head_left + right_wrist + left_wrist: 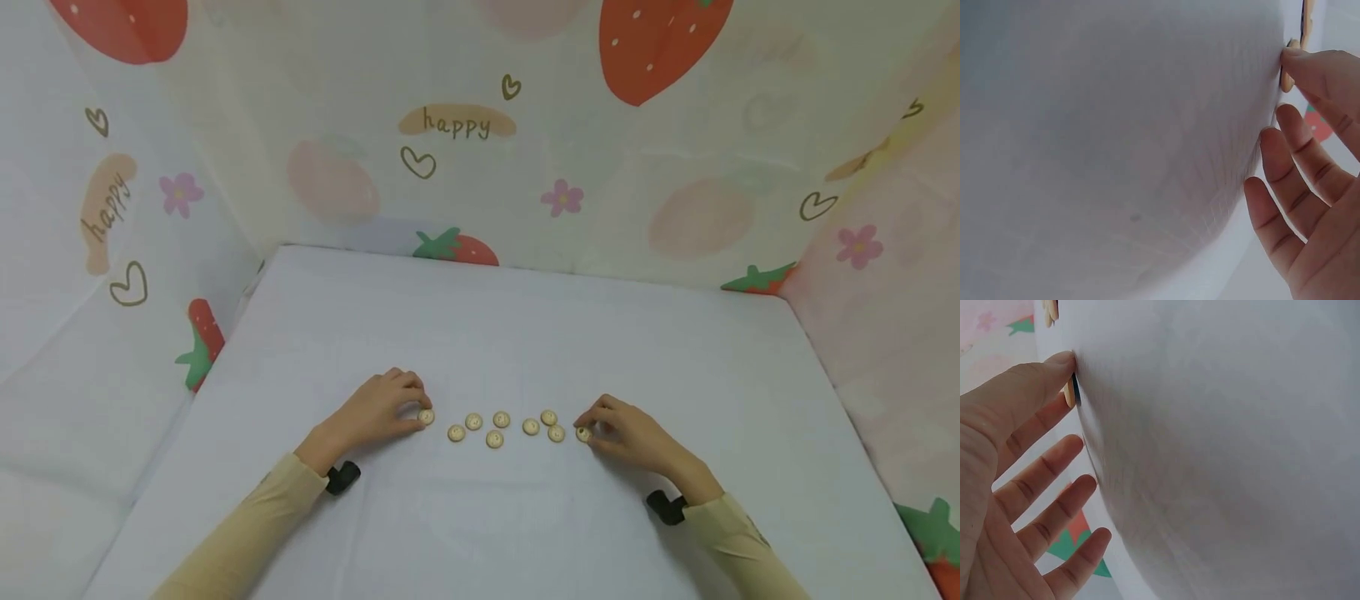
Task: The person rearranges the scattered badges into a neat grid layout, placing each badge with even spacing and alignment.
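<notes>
My left hand (386, 407) pinches a small round pale wooden disc (426, 416) between thumb and index finger at the left end of a loose row. Its other fingers are spread in the left wrist view, with the disc's thin edge (1070, 392) showing by the thumb. At the row's right end, my right hand (626, 429) pinches another wooden disc (582, 434) the same way. That disc's rim (1287, 80) shows beside the thumb in the right wrist view. Both discs are low at the white cloth. Small dark marks, too small to read, are on the discs' faces.
Between the hands lie several more wooden discs (494, 439), scattered in two loose groups. The white-clothed table (480, 533) is bounded at the back by a strawberry-print curtain (480, 200), which also runs along both sides. Dark wrist cameras (343, 478) sit below the wrists.
</notes>
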`<state>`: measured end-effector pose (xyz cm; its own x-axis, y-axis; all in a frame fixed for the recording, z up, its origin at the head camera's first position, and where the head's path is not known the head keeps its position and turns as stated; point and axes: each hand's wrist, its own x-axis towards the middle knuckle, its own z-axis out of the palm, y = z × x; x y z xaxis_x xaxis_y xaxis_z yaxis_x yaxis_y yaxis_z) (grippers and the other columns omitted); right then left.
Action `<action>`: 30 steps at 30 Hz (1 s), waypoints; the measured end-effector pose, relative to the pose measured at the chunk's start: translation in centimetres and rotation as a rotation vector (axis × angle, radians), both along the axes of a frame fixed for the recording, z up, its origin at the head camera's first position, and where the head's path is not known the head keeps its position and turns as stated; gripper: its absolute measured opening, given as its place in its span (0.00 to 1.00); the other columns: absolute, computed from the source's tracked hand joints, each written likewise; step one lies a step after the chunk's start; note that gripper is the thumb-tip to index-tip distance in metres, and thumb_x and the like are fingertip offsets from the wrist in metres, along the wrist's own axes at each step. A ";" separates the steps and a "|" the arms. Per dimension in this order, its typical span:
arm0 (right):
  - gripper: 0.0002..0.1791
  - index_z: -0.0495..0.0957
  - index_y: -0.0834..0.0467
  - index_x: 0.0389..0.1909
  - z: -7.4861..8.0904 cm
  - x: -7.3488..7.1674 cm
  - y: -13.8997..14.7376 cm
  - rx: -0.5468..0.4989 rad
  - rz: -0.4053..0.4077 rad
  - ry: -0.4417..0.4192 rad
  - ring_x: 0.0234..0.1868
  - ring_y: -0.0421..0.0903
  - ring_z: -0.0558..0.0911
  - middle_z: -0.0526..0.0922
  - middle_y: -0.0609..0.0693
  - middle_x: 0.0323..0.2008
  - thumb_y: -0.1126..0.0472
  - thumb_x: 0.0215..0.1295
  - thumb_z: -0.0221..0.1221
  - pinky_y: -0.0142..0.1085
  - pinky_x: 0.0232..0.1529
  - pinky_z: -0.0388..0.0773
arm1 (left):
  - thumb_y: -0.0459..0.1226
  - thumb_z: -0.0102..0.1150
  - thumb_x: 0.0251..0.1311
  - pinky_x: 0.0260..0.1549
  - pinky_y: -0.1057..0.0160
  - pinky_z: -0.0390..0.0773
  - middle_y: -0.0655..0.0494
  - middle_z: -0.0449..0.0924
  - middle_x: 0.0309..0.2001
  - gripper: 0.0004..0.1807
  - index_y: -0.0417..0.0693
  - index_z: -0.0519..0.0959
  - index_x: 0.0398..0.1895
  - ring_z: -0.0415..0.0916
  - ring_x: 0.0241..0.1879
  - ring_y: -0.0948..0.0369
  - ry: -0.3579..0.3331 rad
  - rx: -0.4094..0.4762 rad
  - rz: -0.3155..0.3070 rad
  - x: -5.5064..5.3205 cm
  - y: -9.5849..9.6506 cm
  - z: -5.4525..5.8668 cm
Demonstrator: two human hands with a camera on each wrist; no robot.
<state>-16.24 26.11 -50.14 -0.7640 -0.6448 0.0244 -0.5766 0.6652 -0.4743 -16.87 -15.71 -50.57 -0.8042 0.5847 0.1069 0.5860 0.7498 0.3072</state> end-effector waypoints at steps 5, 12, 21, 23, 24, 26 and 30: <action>0.14 0.79 0.49 0.44 0.2 -0.1 0.0 0.003 -0.015 0.010 0.37 0.38 0.74 0.75 0.41 0.40 0.61 0.57 0.63 0.34 0.38 0.73 | 0.47 0.67 0.49 0.37 0.58 0.72 0.61 0.76 0.43 0.10 0.58 0.82 0.36 0.70 0.43 0.60 0.014 0.013 -0.017 -0.2 0.2 0.6; 0.13 0.79 0.48 0.44 -0.2 -0.1 0.1 0.011 -0.025 0.024 0.38 0.37 0.74 0.75 0.40 0.40 0.60 0.57 0.63 0.35 0.39 0.73 | 0.47 0.66 0.50 0.38 0.57 0.73 0.60 0.76 0.43 0.10 0.58 0.82 0.36 0.71 0.44 0.59 0.023 -0.002 -0.027 -0.4 0.4 0.8; 0.13 0.79 0.47 0.44 -0.3 -0.1 0.0 0.012 -0.031 0.026 0.36 0.36 0.73 0.74 0.40 0.40 0.59 0.57 0.63 0.33 0.37 0.72 | 0.46 0.63 0.53 0.41 0.55 0.73 0.62 0.78 0.42 0.09 0.59 0.82 0.38 0.72 0.43 0.60 0.027 -0.044 -0.037 -2.2 0.8 0.7; 0.13 0.79 0.47 0.44 -0.2 0.0 0.0 0.015 -0.033 0.024 0.35 0.36 0.72 0.74 0.40 0.40 0.59 0.57 0.62 0.33 0.37 0.72 | 0.46 0.63 0.53 0.41 0.55 0.73 0.62 0.78 0.41 0.09 0.58 0.82 0.38 0.72 0.43 0.59 0.024 -0.043 -0.041 -2.7 0.9 0.8; 0.13 0.79 0.47 0.44 -0.2 0.0 -0.1 0.016 -0.033 0.023 0.35 0.36 0.72 0.74 0.40 0.40 0.59 0.57 0.62 0.33 0.37 0.72 | 0.46 0.63 0.53 0.41 0.54 0.73 0.62 0.78 0.41 0.09 0.58 0.82 0.38 0.73 0.43 0.59 0.022 -0.042 -0.043 -3.0 0.9 0.9; 0.13 0.79 0.47 0.44 -0.2 0.0 -0.1 0.020 -0.034 0.021 0.36 0.37 0.73 0.74 0.40 0.40 0.59 0.58 0.62 0.33 0.37 0.72 | 0.45 0.63 0.53 0.41 0.54 0.73 0.62 0.78 0.40 0.09 0.58 0.82 0.38 0.73 0.42 0.59 0.032 -0.045 -0.052 -3.5 1.0 0.9; 0.13 0.79 0.47 0.44 -0.3 0.0 -0.2 0.026 -0.032 0.024 0.35 0.37 0.72 0.74 0.41 0.40 0.59 0.58 0.62 0.33 0.37 0.71 | 0.45 0.63 0.52 0.42 0.54 0.73 0.63 0.79 0.39 0.10 0.58 0.82 0.38 0.73 0.42 0.60 0.041 -0.063 -0.066 -4.6 1.1 1.0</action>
